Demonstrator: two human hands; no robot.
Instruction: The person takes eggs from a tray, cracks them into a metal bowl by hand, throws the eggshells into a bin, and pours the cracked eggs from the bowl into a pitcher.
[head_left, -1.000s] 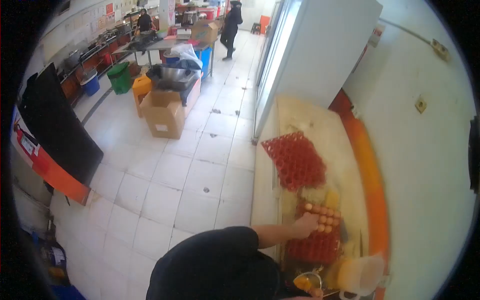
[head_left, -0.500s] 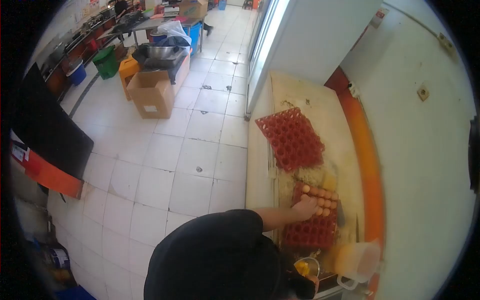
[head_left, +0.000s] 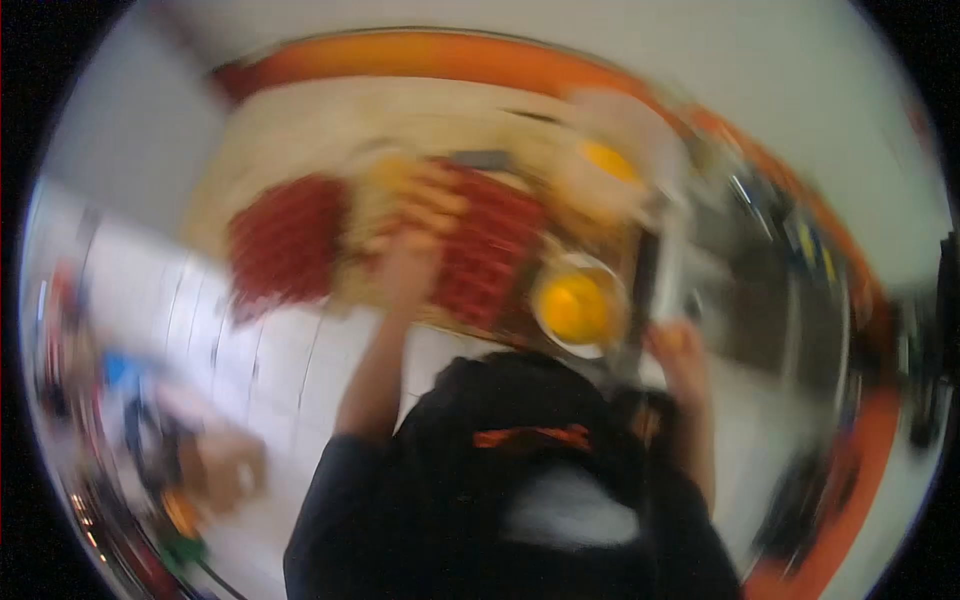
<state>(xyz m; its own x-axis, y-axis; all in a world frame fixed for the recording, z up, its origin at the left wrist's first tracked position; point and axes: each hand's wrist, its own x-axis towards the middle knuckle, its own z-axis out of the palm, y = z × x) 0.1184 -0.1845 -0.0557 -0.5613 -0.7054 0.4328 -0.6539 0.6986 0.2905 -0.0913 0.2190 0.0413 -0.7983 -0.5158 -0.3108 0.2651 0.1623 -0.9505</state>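
My left hand (head_left: 410, 258) is at the brown eggs (head_left: 435, 200) in the near red egg tray (head_left: 488, 250); motion smears its fingers, so its grip is unclear. Right of that tray sits a round bowl (head_left: 584, 352) with yellow egg in it. Beyond the bowl stands a pale translucent jug (head_left: 645, 125) with yellow liquid inside. My right hand (head_left: 677, 350) is beside the bowl, to its right, with its fingers curled. Blur hides what they hold, if anything.
A second red egg tray (head_left: 290, 240) lies to the left on the pale worktop (head_left: 290, 125). An orange strip (head_left: 400, 55) borders the wall behind. Grey metal surfaces (head_left: 745, 270) are at the right. A cardboard box (head_left: 225, 470) stands on the tiled floor at lower left.
My head has turned and tilted down toward the worktop, so the trays and bowl now lie across the upper middle. My left hand stays by the eggs; my right hand now shows fully beside the bowl.
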